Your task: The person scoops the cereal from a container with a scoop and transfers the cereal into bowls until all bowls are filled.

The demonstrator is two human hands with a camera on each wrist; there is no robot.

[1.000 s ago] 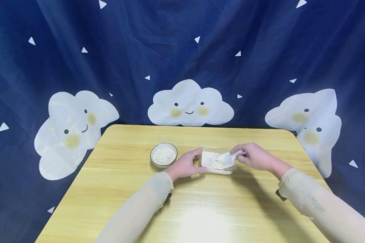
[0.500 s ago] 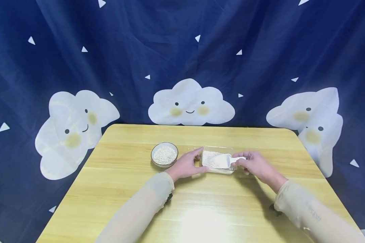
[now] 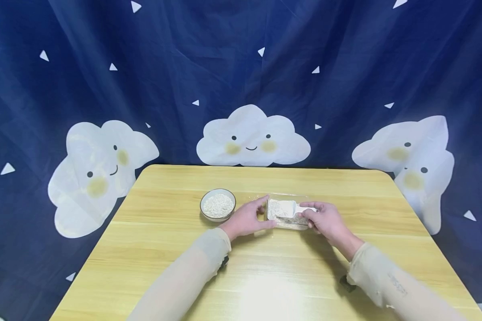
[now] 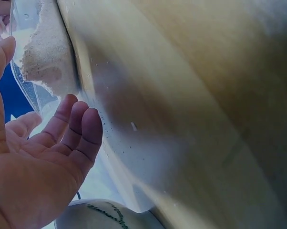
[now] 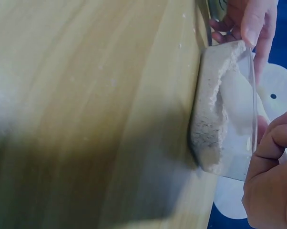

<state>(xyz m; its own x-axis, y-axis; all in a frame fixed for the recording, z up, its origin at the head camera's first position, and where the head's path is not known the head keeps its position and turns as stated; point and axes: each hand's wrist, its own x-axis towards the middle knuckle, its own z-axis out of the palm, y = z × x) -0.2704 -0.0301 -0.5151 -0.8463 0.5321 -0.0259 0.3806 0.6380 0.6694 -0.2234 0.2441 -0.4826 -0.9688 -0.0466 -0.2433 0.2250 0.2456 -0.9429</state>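
A clear rectangular container (image 3: 301,226) of pale oat flakes (image 5: 208,121) stands on the table. My right hand (image 3: 324,219) pinches the handle of a white scoop (image 3: 286,209), whose head lies low among the flakes. In the right wrist view, the scoop head shows through the clear wall. My left hand (image 3: 249,217) holds the container's left end, thumb at the near corner and fingers toward the far one. In the left wrist view, several fingers (image 4: 90,129) extend beside that end. A dark-rimmed bowl (image 3: 213,219) of flakes sits left of this hand.
The wooden table (image 3: 164,263) has rounded far corners, with a dark blue cloud-patterned curtain (image 3: 241,58) behind it. Small crumbs (image 4: 134,126) lie on the tabletop near the container. In the left wrist view, the bowl's side (image 4: 98,214) stands close below the left hand.
The scoop has gone from tilted at the container's right to lying lower and further left in the flakes. My right hand moved left and nearer with it; the left hand stays at the container.
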